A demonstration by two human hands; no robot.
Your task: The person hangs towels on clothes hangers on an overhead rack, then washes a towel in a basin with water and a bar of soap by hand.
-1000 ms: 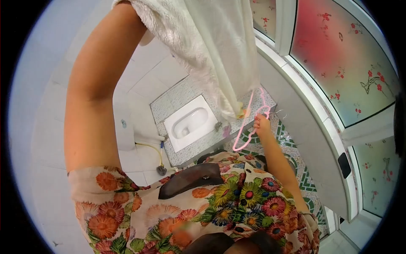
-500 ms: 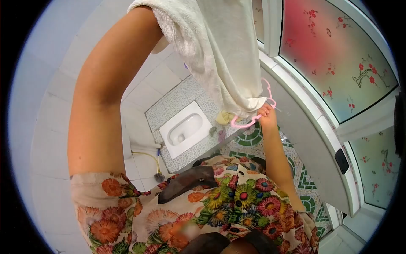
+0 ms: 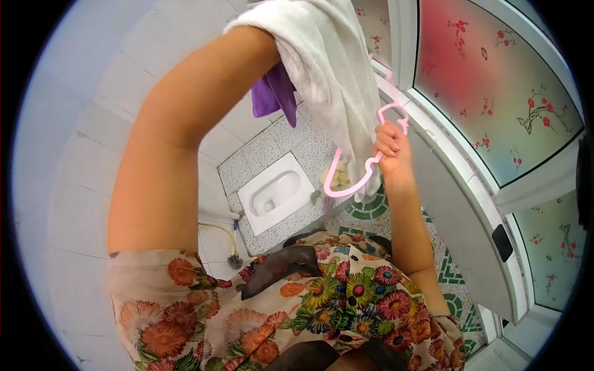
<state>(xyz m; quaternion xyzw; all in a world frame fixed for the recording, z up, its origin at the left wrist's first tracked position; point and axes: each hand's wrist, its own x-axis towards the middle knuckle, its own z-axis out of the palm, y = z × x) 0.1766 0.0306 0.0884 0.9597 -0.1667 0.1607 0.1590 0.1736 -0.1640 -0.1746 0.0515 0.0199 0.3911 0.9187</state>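
A white towel (image 3: 325, 80) hangs from the top edge over the middle of the head view. The forearm of my left hand reaches up behind it, and the hand itself is hidden. A purple cloth (image 3: 274, 94) shows beside that forearm. My right hand (image 3: 393, 147) is closed around a pink hanger (image 3: 346, 193), right of the towel. The hanger's curved end lies in front of the towel's lower part, while its other end extends up to the right.
Below is a white squat toilet (image 3: 276, 191) in a pebble-patterned floor (image 3: 247, 157). A yellowish cloth (image 3: 337, 176) lies near its right side. A hose with a brush-like end (image 3: 234, 261) is at lower left. Frosted panels with red blossoms (image 3: 489, 93) line the right.
My right hand has moved up slightly, and the hanger has turned and stands clearer of the towel. The towel's lower part now hangs loose from the hand. The purple cloth has come into fuller view.
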